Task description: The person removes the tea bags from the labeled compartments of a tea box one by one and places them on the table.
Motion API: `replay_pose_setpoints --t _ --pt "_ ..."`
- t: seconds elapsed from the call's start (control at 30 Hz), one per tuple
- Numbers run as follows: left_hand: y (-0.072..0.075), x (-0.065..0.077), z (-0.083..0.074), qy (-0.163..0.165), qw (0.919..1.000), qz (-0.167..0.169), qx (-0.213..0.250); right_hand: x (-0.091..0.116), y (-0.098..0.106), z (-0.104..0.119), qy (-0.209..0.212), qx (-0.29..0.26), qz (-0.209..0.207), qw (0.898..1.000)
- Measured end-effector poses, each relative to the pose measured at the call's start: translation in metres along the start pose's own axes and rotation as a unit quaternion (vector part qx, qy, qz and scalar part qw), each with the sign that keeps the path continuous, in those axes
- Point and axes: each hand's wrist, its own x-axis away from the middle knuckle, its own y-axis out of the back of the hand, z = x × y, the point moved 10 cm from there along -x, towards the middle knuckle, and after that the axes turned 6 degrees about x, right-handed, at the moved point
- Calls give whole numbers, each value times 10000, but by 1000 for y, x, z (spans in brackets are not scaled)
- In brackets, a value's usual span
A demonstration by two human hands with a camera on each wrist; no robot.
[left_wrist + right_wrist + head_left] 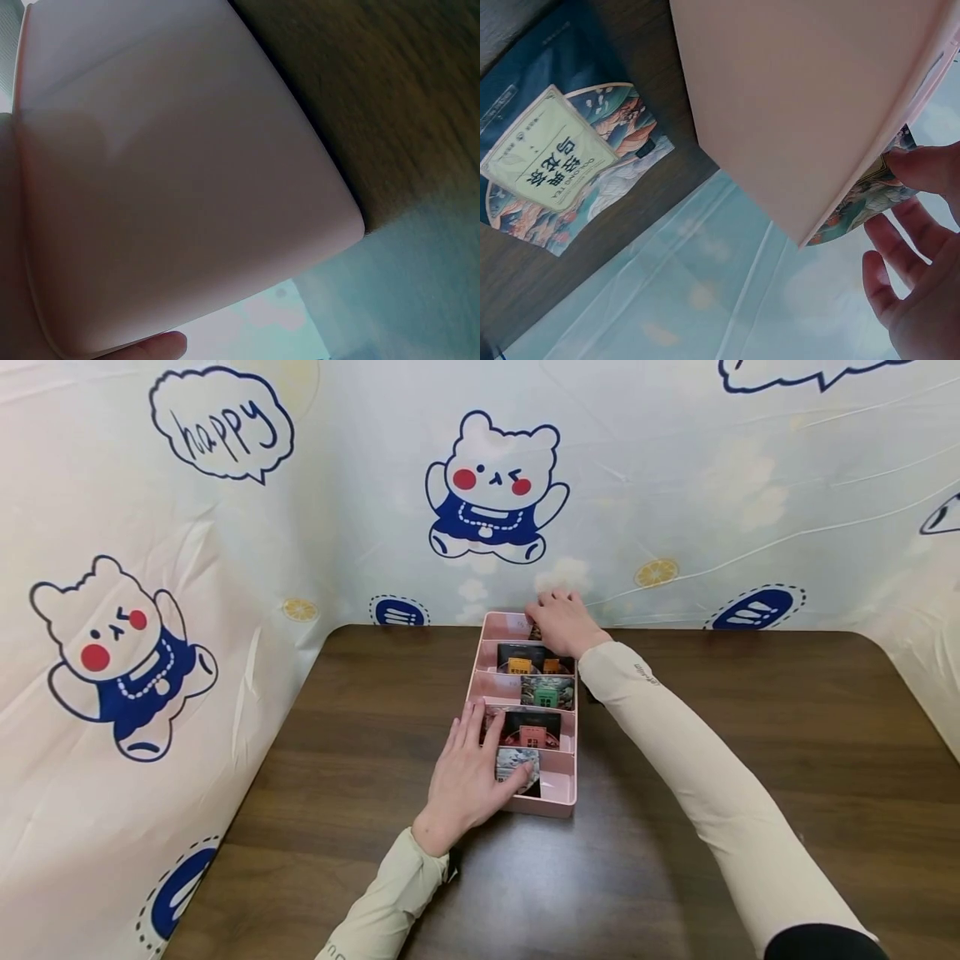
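Note:
A long pink compartment box stands on the table with small printed tea packets in its sections. My left hand rests on its near left side, fingers spread and fairly straight, thumb over the nearest packet. At the far end, my right hand pinches a tea packet with a colourful print, which sticks up past the box rim in the right wrist view. Other sections hold a green-labelled packet, a red-labelled packet and orange-labelled packets.
A dark blue oolong tea pouch lies on the table beside the box, mostly hidden by the right arm in the head view. The brown wooden table meets a printed cloth at the back and left.

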Motion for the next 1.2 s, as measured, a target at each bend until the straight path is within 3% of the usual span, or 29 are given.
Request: replay_pose_setpoints --t 0.47,1.2 --pt "0 1 2 -13 9999 -112 63 11 -4 -20 -206 -327 69 9992" --pt "0 0 1 28 9998 -83 182 25 6 -26 74 -570 -370 9977"
